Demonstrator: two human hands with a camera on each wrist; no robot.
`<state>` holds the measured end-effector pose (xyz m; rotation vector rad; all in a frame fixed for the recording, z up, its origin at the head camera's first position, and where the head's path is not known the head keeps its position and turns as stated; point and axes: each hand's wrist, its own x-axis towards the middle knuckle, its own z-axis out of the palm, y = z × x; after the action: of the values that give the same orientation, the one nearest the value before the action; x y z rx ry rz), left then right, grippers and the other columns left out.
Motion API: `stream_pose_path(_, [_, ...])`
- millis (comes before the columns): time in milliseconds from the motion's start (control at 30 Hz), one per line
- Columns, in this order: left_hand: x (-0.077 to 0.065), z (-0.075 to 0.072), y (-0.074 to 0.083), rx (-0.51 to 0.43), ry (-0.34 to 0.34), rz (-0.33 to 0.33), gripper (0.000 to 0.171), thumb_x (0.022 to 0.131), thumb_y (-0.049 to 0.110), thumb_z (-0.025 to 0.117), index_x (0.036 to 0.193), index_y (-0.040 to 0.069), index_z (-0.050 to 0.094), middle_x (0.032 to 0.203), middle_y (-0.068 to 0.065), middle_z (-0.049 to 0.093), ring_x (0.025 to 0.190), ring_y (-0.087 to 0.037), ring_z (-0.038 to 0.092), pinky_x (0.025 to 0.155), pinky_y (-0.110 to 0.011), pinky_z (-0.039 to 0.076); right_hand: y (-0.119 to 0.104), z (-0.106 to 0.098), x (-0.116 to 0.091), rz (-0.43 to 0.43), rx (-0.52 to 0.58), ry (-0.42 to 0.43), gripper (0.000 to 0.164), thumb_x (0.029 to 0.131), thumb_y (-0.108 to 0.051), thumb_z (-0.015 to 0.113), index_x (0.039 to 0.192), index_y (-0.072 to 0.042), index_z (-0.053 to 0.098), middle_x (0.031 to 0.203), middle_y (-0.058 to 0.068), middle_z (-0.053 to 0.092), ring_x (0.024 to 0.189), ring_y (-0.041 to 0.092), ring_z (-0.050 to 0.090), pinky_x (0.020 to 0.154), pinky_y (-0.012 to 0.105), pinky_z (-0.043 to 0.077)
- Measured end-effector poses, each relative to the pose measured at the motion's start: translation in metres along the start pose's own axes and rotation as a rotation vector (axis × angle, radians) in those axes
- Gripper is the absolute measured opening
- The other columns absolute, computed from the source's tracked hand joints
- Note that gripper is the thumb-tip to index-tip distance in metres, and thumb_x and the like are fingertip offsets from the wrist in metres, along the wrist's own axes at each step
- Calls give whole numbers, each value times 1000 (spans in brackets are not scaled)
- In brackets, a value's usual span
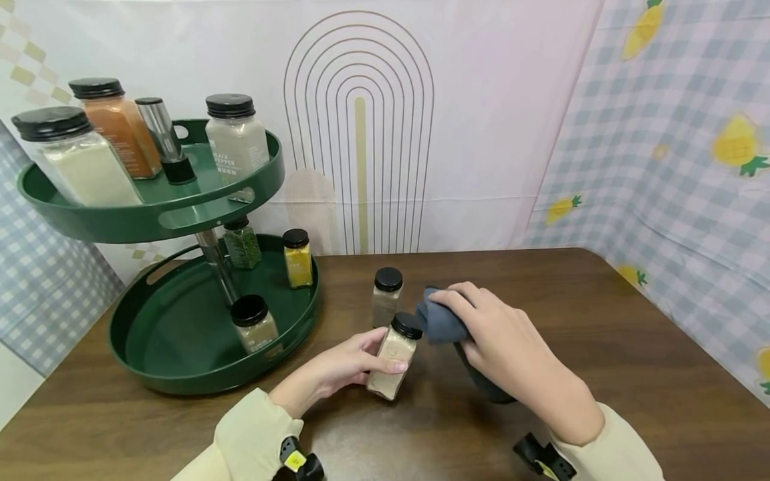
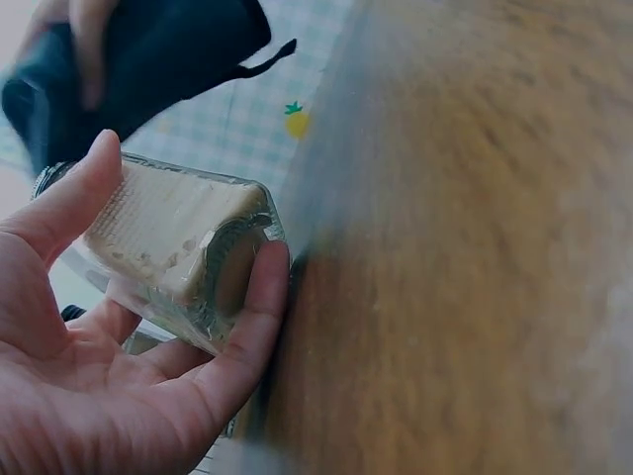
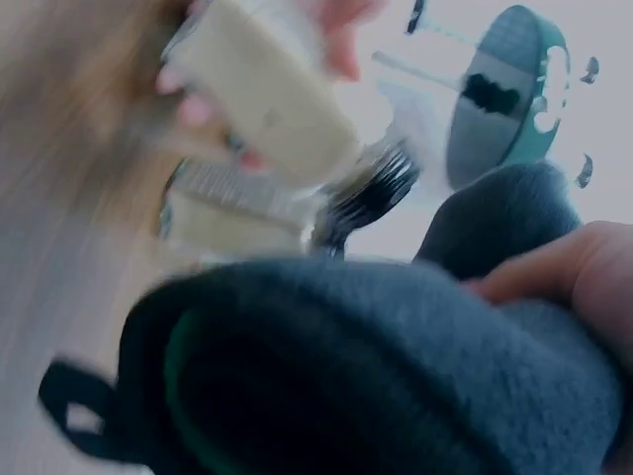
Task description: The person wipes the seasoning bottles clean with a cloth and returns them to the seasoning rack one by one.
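My left hand (image 1: 349,367) grips a small square glass jar (image 1: 394,354) of pale powder with a black lid, tilted over the table. In the left wrist view the fingers and thumb wrap the jar (image 2: 168,228), its base facing the camera. My right hand (image 1: 499,334) holds a bunched grey-blue cloth (image 1: 442,321) close to the jar's lid; whether they touch I cannot tell. A darker end of the cloth hangs below the palm, and a small loop shows on it in the right wrist view. Just behind stands another black-lidded jar (image 1: 386,297) on the table.
On the left is a two-tier green tray stand (image 1: 150,374). Large jars, such as an orange one (image 1: 120,127), and a metal-bodied grinder (image 1: 165,140) sit on its upper tier. Smaller jars, including a yellow one (image 1: 298,257), stand below. A fabric backdrop (image 1: 481,133) borders the wooden table (image 1: 631,347).
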<state>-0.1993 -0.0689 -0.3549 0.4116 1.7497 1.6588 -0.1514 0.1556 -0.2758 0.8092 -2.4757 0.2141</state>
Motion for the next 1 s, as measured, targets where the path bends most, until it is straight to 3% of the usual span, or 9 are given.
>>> stream_pose_path(133, [0,0,1,-7,3,-7,54,84,19,67,132,9,43,116,-8,57,96,-18,58,80,-35,50,-7,-1,0,-92,78,-38,54,69,4,68,116,-22,60,114,-1,58,96,16,61,63,35,53])
stream_pose_path(200, [0,0,1,-8,8,-11,54,84,20,67,132,10,43,116,-8,57,96,-18,58,80,-35,50,-9,0,0,-98,75,-66,52,69,4,68,113,-23,61,113,-2,58,94,14,62,62,32,53])
stream_pose_path(567, [1,-1,1,-4,28,-21,60,86,21,66,137,9,37,124,-11,52,101,-19,55,86,-39,49,4,8,-3,-30,19,-143,45,71,8,61,104,-23,64,104,-4,59,84,15,61,55,29,46])
stream_pose_path(767, [0,2,2,18,-11,14,51,85,16,66,129,6,43,111,-8,57,93,-17,58,79,-35,51,13,17,-5,21,-17,-151,42,72,5,63,105,-22,65,100,-2,60,80,18,62,50,30,44])
stream_pose_path(867, [0,3,2,27,-18,27,46,85,15,66,124,5,45,107,-7,57,91,-16,58,76,-33,51,16,15,-3,71,-17,-141,41,75,2,65,109,-22,64,102,0,61,83,21,63,54,35,48])
stream_pose_path(1000, [-1,3,1,35,-18,24,45,85,15,67,123,5,46,105,-6,58,89,-15,58,75,-32,51,17,8,-1,87,69,-73,48,75,3,65,116,-22,61,112,0,60,93,20,63,67,41,51])
